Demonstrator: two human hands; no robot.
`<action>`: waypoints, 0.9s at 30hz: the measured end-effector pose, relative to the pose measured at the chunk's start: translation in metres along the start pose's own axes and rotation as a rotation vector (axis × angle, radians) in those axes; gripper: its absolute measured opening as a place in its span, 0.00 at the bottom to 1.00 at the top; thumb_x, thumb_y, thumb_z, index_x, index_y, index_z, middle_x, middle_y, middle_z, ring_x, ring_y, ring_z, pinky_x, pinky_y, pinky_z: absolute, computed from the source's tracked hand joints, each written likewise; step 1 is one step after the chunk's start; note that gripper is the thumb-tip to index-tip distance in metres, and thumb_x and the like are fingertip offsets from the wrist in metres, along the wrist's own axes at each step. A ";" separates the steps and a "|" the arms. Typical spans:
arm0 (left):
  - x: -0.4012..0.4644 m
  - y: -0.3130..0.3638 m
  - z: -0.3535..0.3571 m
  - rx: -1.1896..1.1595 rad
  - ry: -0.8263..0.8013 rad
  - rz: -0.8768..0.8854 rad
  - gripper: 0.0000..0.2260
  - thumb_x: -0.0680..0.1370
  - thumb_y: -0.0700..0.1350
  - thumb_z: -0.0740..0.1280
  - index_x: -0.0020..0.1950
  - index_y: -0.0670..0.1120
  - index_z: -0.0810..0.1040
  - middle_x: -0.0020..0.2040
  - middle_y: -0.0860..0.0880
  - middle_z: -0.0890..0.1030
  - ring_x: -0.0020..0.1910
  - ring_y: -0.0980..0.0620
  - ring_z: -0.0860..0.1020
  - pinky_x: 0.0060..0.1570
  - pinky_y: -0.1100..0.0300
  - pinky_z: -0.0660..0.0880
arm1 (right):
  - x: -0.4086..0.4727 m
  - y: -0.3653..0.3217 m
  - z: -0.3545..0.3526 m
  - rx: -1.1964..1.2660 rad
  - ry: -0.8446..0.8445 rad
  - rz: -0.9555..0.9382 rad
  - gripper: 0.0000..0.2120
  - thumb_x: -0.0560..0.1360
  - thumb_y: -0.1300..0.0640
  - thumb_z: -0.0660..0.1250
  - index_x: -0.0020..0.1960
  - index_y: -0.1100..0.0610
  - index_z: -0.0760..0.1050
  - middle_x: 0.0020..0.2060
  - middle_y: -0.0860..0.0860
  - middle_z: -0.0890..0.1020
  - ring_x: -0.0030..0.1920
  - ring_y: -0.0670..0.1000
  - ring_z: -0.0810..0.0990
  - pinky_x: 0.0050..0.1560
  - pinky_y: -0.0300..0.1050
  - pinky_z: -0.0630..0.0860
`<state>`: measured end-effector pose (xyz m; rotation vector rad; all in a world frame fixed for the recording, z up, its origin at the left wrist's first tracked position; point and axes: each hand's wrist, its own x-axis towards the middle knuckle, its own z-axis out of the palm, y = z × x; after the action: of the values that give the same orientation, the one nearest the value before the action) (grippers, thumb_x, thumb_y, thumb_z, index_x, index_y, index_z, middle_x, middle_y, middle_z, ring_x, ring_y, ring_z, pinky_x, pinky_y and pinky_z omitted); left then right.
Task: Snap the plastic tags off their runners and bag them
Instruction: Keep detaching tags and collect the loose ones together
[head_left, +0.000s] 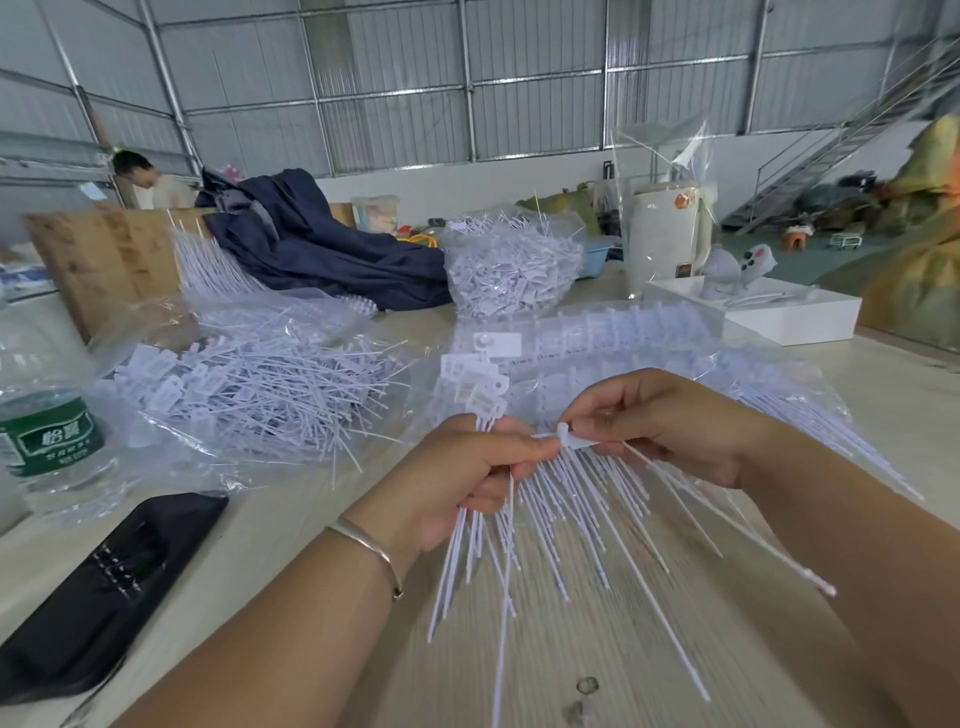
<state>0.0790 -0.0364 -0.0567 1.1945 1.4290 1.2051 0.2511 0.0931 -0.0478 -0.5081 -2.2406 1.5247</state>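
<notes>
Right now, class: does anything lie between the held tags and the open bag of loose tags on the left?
Nothing visible does. The tags, pinched by both hands, have bare table up to the bag.

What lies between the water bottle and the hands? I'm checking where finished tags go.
In the head view, an open clear bag heaped with loose tags lies between the bottle and the hands.

Both hands meet over the near table: the left hand (462, 467) grips a bunch of white tags (480, 387) with their long tails fanning down, and the right hand (670, 421) pinches one tag head (571, 438) between them. To the left lies an open bag of loose tags (249, 384), with a water bottle (49, 431) at the left edge.
</notes>
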 end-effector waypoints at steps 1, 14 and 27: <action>-0.001 0.002 -0.001 0.027 -0.029 0.005 0.13 0.72 0.46 0.75 0.33 0.47 0.73 0.26 0.53 0.69 0.23 0.56 0.57 0.21 0.66 0.55 | -0.001 -0.001 -0.002 0.013 -0.032 0.001 0.09 0.68 0.55 0.72 0.46 0.56 0.85 0.32 0.51 0.79 0.32 0.45 0.71 0.28 0.33 0.62; -0.004 0.006 -0.001 0.464 -0.219 -0.126 0.09 0.67 0.39 0.75 0.31 0.47 0.77 0.24 0.51 0.67 0.21 0.56 0.62 0.23 0.68 0.59 | -0.013 -0.014 -0.005 -0.065 -0.537 0.119 0.06 0.70 0.61 0.69 0.39 0.55 0.85 0.30 0.51 0.81 0.31 0.48 0.74 0.35 0.36 0.68; 0.008 -0.007 -0.013 0.108 0.246 -0.077 0.11 0.75 0.47 0.74 0.39 0.45 0.74 0.29 0.50 0.71 0.21 0.57 0.66 0.21 0.67 0.62 | 0.000 0.008 -0.015 0.500 -0.055 0.088 0.17 0.69 0.71 0.61 0.56 0.66 0.78 0.35 0.56 0.75 0.30 0.48 0.70 0.30 0.37 0.70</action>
<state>0.0648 -0.0307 -0.0621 1.0809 1.7258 1.2680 0.2591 0.1075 -0.0502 -0.4161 -1.7903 2.0741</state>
